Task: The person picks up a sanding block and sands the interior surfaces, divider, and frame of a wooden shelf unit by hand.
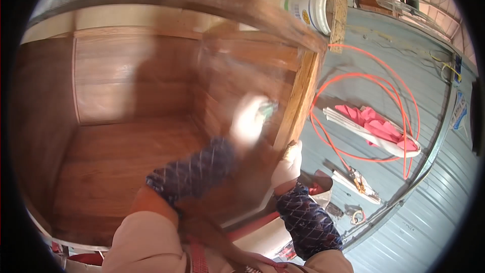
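A large reddish-brown wooden cabinet (126, 151) lies open in front of me, its inside facing up. Inside it, my left hand (247, 121), in a white glove, is closed and smeared by motion. A small dark green piece (269, 108) shows at its fingers against the right inner wall; its kind is too blurred to tell. At the cabinet's right side my right hand (288, 164), gloved too, is closed round the lighter wooden front edge (298, 101). Both forearms wear dark blue patterned sleeves.
Right of the cabinet, an orange hose (361, 75) lies coiled on a grey-blue ridged surface (353, 25). Pink cloth (376, 124) on a white strip lies among its loops. Nearer is a hose fitting (357, 181). A white bucket (310, 10) stands beyond the far corner.
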Available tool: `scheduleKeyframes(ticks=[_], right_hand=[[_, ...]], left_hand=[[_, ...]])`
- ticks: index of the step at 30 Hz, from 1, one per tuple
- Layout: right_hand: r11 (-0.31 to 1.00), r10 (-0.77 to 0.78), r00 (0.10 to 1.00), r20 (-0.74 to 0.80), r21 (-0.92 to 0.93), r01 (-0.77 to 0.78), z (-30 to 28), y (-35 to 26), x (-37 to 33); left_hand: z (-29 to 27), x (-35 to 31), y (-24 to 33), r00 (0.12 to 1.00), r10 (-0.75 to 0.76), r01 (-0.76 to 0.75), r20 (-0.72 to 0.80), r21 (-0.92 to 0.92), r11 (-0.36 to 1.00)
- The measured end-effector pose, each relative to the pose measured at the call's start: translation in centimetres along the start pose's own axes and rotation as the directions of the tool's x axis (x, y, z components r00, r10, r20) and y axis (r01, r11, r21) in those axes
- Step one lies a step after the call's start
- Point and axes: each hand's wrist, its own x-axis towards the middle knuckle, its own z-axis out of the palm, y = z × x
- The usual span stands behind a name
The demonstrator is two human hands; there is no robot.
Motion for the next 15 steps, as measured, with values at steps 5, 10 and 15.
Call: scheduleKeyframes(ticks=[5,10,15], right_hand=[[0.919,-0.252,0.962,-0.103,-0.338,0.204,0.5,-1.0,-1.1],[0.996,-0.022,0.998,0.050,0.091,0.017,-0.2,-1.0,-0.3],[0.926,-0.175,0.983,-0.058,-0.349,0.144,-2.1,2.9,0.6]], left_hand=[[-0.6,5.9,0.3,0.996,0.069,-0.071,0.055,0.044,0.996],[-1.7,-2.6,1.1,0.957,0.094,-0.119,0.274,0.077,0.990],[-3.0,8.5,-0.3,0.968,-0.240,0.249,-0.078,0.149,0.957]])
